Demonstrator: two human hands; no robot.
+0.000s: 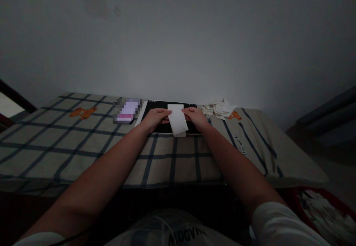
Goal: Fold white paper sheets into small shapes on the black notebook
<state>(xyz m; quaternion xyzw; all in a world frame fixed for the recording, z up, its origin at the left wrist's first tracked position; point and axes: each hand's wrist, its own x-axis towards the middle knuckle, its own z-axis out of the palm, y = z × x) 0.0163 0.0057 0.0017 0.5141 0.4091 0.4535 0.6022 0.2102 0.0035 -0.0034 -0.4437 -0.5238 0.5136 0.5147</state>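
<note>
You hold one white paper sheet (177, 121) between both hands, your left hand (154, 118) at its left edge and your right hand (196, 116) at its right edge. The sheet is rectangular, longer than wide, and looks folded; the crease cannot be made out in the dim light. It lies flat on a black board (155, 106), its near end hanging slightly past the board's front edge.

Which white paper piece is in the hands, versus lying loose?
The single white paper piece on the black board, pinched between left hand and right hand. The other pieces lie untouched in a pile to the right.
</note>
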